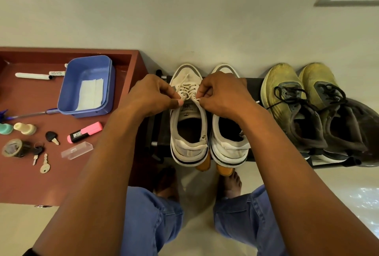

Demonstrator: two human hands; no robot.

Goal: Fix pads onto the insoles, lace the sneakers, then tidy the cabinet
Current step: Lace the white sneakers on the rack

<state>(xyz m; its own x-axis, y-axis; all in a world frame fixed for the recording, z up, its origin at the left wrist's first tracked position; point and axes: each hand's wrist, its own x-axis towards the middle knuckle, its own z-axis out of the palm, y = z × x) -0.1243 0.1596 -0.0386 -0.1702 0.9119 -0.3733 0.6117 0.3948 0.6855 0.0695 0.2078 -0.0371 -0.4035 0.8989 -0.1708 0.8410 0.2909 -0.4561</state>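
On the red cabinet top, a blue tub (86, 86) near the back edge, pink highlighter (85, 132) and keys (45, 166) toward the front

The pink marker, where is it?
In the head view the pink marker lies on the red cabinet at the left, just below the blue box and above a clear case.

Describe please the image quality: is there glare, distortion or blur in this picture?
Head view: strong wide-angle distortion, so the red cabinet edges and the forearms splay outward; glare patches on the glossy floor at lower right; light is soft and even, with dark interiors in the white sneakers; both hands on the lace look fairly sharp.
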